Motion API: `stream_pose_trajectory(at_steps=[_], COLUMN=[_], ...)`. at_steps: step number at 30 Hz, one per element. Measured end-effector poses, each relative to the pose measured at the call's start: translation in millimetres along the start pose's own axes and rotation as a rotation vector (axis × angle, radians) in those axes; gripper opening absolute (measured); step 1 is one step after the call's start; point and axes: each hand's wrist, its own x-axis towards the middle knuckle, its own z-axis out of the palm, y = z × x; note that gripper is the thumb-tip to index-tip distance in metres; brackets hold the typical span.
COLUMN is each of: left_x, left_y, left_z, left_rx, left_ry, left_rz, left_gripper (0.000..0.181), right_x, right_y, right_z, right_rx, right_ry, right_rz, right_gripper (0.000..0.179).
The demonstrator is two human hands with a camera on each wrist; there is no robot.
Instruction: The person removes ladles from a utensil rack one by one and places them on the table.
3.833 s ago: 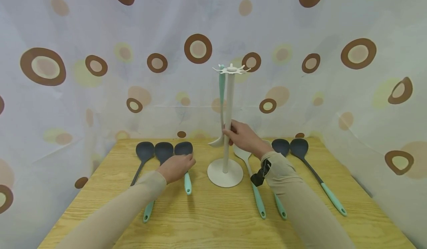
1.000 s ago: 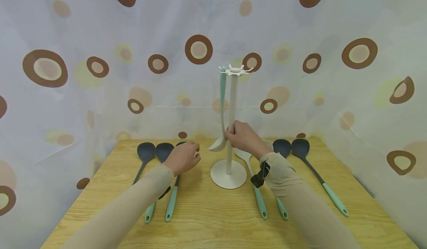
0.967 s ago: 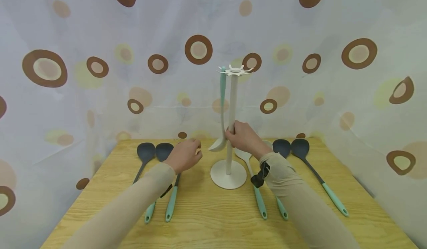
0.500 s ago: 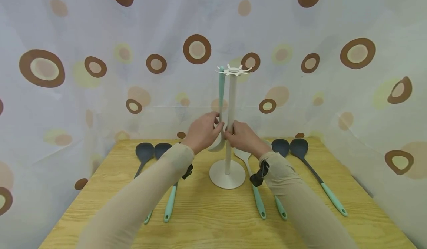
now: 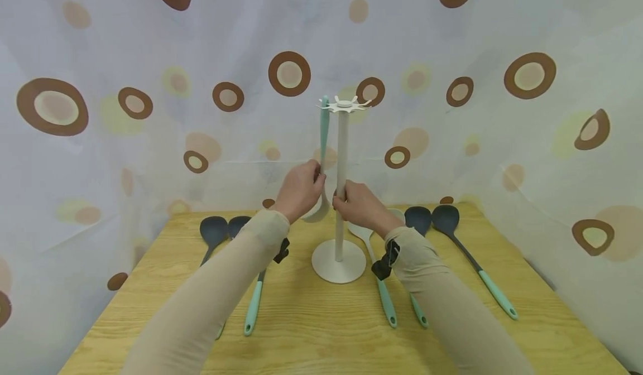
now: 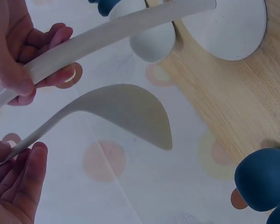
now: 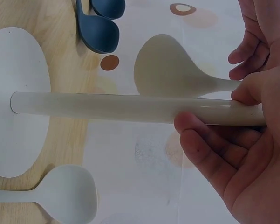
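My left hand (image 5: 300,191) pinches the thin shaft of a pale ladle (image 5: 324,135) with a mint handle. The handle's top end is at a hook of the white utensil stand (image 5: 342,152); how firmly it hangs there cannot be seen. In the left wrist view the ladle's bowl (image 6: 126,102) hangs free, beyond the fingertips. My right hand (image 5: 363,207) holds the stand's pole (image 7: 130,107) around mid-height, thumb on one side and fingers on the other. The stand stands upright on its round base (image 5: 326,269).
Right of the stand lie a pale spoon-like utensil (image 5: 387,302) and two dark-headed ones, one a turner-shaped piece (image 5: 446,219). On the left lie dark-headed utensils (image 5: 213,231), partly behind my left sleeve. A patterned cloth (image 5: 150,168) hangs behind the wooden table (image 5: 311,330).
My left hand has left a dark utensil on the table, whose handle now points more to the left, and moved right and up onto the hanging ladle. My right hand has kept hold of the pole.
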Motion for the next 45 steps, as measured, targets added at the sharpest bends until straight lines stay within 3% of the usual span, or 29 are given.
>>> stream_pose_trajectory(at_steps=[13,23,27,35,39,45], left_x=[7.7,4.4,-5.1,-33.9,-44.1,-57.9], left_y=[-7.5,-25.4,-33.2,-52.5,-58.7,-70.8], left_z=[-3.1,-6.7,-4.4,9.8,17.6,32.5], left_rx=[-0.029,-0.070,-0.025,0.109,0.152,0.258], left_ry=[0.022,0.054,0.015,-0.173,-0.190,-0.192], left_rz=[-0.030,-0.091,-0.040,0.070,0.162,0.369], left_gripper=[0.017,0.016,0.012,0.018,0.023,0.025], right_x=[-1.6,0.4,-0.4,-1.0,-1.9,-2.7], right_y=[1,2,2,1,1,2], right_z=[-1,1,2,3,3,3], right_rx=[0.018,0.006,0.005,0.007,0.002,0.014], right_ry=[0.000,0.008,0.015,0.015,0.025,0.032], right_rz=[0.005,0.011,0.020,0.033,0.016,0.003], right_gripper=[0.018,0.018,0.018,0.017,0.017,0.017])
